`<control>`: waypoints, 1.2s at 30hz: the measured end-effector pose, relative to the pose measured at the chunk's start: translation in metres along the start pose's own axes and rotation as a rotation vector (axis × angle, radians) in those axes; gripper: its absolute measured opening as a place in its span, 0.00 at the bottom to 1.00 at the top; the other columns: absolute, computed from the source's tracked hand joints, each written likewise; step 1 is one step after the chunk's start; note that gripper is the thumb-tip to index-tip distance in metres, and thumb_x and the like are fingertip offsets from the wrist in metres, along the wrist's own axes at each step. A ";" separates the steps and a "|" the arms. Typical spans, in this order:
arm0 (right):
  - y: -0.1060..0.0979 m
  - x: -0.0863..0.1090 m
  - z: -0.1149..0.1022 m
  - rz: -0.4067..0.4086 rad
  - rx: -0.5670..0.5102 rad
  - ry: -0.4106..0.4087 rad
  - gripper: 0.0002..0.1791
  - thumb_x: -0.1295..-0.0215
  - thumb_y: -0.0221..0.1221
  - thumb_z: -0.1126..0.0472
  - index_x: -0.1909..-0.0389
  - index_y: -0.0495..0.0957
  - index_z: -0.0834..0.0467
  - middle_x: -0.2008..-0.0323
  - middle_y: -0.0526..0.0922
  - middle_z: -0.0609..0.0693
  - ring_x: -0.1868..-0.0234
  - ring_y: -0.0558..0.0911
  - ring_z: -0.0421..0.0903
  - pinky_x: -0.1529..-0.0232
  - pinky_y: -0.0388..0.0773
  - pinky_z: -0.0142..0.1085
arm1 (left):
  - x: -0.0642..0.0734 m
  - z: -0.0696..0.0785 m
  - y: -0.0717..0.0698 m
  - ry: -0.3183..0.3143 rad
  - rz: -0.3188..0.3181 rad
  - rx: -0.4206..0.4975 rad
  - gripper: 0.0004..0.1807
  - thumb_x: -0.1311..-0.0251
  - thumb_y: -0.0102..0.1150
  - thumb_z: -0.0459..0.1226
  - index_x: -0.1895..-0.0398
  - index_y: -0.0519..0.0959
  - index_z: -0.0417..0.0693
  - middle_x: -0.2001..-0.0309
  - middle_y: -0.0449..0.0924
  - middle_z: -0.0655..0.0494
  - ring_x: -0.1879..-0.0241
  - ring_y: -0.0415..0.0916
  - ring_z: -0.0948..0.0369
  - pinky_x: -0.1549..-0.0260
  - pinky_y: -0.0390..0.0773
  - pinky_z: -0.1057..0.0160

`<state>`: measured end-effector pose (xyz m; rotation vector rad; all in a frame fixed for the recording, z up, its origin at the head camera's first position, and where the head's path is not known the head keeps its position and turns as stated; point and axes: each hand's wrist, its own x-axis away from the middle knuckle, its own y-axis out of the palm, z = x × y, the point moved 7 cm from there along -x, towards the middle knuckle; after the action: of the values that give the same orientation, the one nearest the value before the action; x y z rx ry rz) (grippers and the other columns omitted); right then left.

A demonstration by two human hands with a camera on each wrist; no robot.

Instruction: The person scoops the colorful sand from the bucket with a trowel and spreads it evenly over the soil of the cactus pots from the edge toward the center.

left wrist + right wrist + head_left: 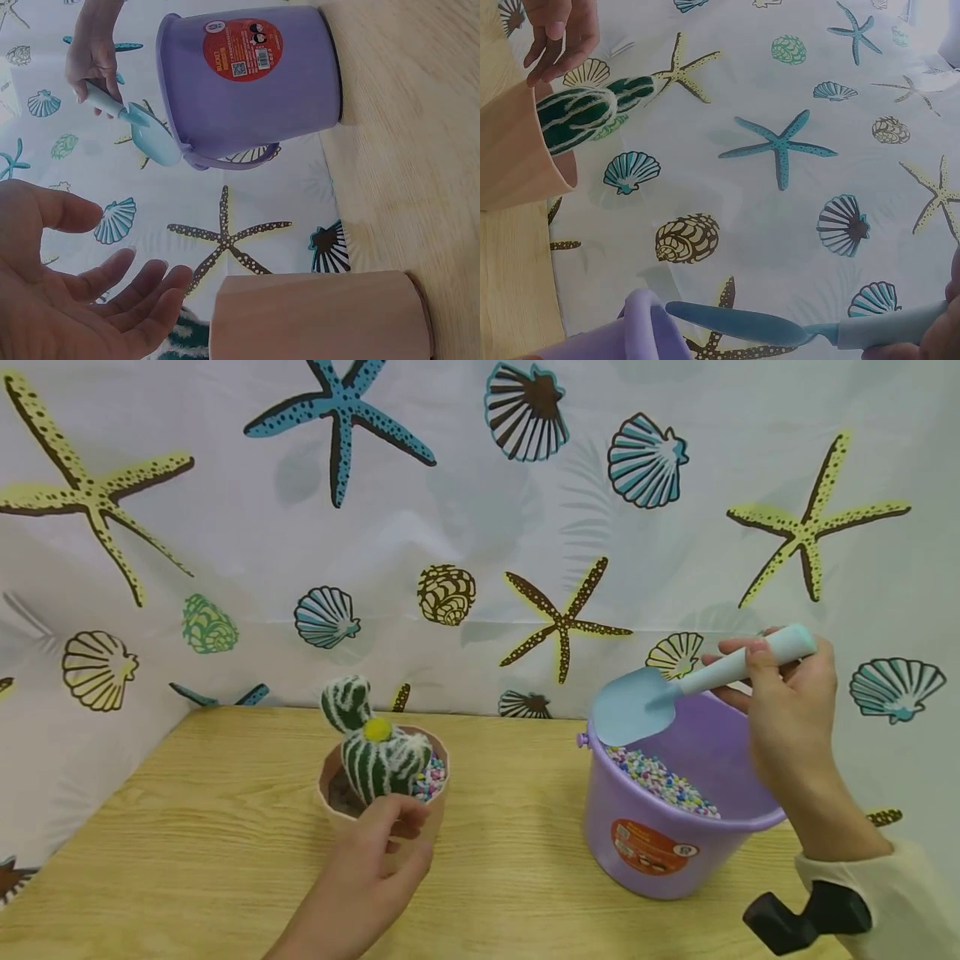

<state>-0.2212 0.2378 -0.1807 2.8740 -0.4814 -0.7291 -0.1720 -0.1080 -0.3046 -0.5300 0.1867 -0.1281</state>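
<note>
A blue scoop (645,703) was gripped at its handle (712,674) by the right hand (797,714), with the blade (154,142) near the purple bucket (723,852). It was judged light, stiff, rather slippery, best held mid-handle. Nothing was held by the relaxed left hand (378,852) beside the pot (322,315).

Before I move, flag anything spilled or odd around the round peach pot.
The fill in the round peach pot looks uneven: small multicoloured pebbles show right of the fuzzy white-striped green cactus, but only bare brown material left of it. No spill is visible.
</note>
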 end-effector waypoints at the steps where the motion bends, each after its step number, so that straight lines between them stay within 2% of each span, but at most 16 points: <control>1: -0.002 0.000 0.000 0.002 -0.011 -0.006 0.08 0.28 0.47 0.62 0.54 0.58 0.56 0.62 0.78 0.52 0.64 0.85 0.41 0.64 0.82 0.32 | 0.000 0.002 0.002 0.002 -0.009 0.008 0.14 0.34 0.55 0.38 0.48 0.72 0.46 0.50 0.74 0.53 0.49 0.73 0.58 0.54 0.76 0.56; 4: -0.008 -0.001 0.000 0.013 -0.029 -0.011 0.08 0.29 0.47 0.62 0.54 0.58 0.56 0.63 0.78 0.52 0.65 0.86 0.41 0.65 0.82 0.32 | -0.001 0.008 0.009 0.018 -0.024 0.033 0.13 0.35 0.56 0.38 0.48 0.72 0.48 0.50 0.74 0.54 0.49 0.72 0.60 0.52 0.76 0.54; 7: -0.013 -0.001 0.003 0.013 0.002 -0.007 0.08 0.28 0.47 0.62 0.54 0.58 0.55 0.62 0.77 0.52 0.65 0.85 0.40 0.65 0.81 0.31 | -0.003 0.014 0.016 0.042 -0.034 0.048 0.13 0.35 0.56 0.38 0.49 0.72 0.48 0.50 0.73 0.55 0.50 0.70 0.61 0.51 0.75 0.54; 13: -0.022 -0.002 0.011 0.019 0.148 0.002 0.07 0.27 0.46 0.62 0.55 0.58 0.52 0.63 0.77 0.49 0.65 0.84 0.36 0.65 0.81 0.26 | -0.012 0.024 0.027 0.097 -0.025 0.048 0.13 0.36 0.57 0.37 0.49 0.72 0.49 0.53 0.74 0.57 0.53 0.70 0.62 0.54 0.72 0.57; 18: -0.033 -0.004 0.021 0.043 0.265 0.025 0.04 0.27 0.45 0.63 0.58 0.59 0.52 0.66 0.78 0.43 0.66 0.83 0.32 0.65 0.80 0.24 | -0.019 0.030 0.040 0.121 -0.063 0.056 0.15 0.37 0.57 0.40 0.49 0.71 0.49 0.53 0.73 0.55 0.53 0.69 0.61 0.54 0.71 0.58; 23: -0.040 -0.008 0.031 0.043 0.383 0.038 0.04 0.27 0.44 0.63 0.58 0.59 0.51 0.67 0.77 0.40 0.66 0.81 0.30 0.64 0.79 0.21 | -0.026 0.039 0.053 0.184 -0.074 0.009 0.18 0.37 0.57 0.43 0.47 0.71 0.47 0.52 0.72 0.53 0.53 0.69 0.60 0.55 0.72 0.57; 30: -0.046 -0.014 0.041 0.065 0.604 0.059 0.05 0.27 0.45 0.62 0.58 0.59 0.49 0.71 0.75 0.28 0.67 0.78 0.23 0.63 0.77 0.18 | -0.038 0.052 0.062 0.242 -0.042 -0.094 0.21 0.38 0.55 0.43 0.43 0.69 0.46 0.49 0.72 0.52 0.49 0.71 0.58 0.51 0.74 0.54; 34: -0.048 -0.016 0.046 0.054 0.693 0.031 0.06 0.28 0.47 0.60 0.56 0.60 0.52 0.72 0.74 0.25 0.69 0.76 0.21 0.65 0.75 0.16 | -0.045 0.060 0.066 0.272 -0.055 -0.106 0.27 0.38 0.55 0.46 0.38 0.67 0.45 0.45 0.72 0.50 0.44 0.71 0.55 0.49 0.74 0.52; 36: -0.046 -0.017 0.048 0.032 0.730 0.003 0.07 0.28 0.47 0.61 0.54 0.60 0.56 0.70 0.75 0.28 0.68 0.75 0.20 0.65 0.74 0.16 | -0.049 0.061 0.069 0.277 -0.068 -0.104 0.30 0.38 0.55 0.47 0.35 0.66 0.45 0.43 0.71 0.49 0.43 0.71 0.54 0.48 0.74 0.51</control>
<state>-0.2465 0.2847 -0.2251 3.5075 -0.9621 -0.6399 -0.2019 -0.0106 -0.2814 -0.6220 0.4479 -0.2599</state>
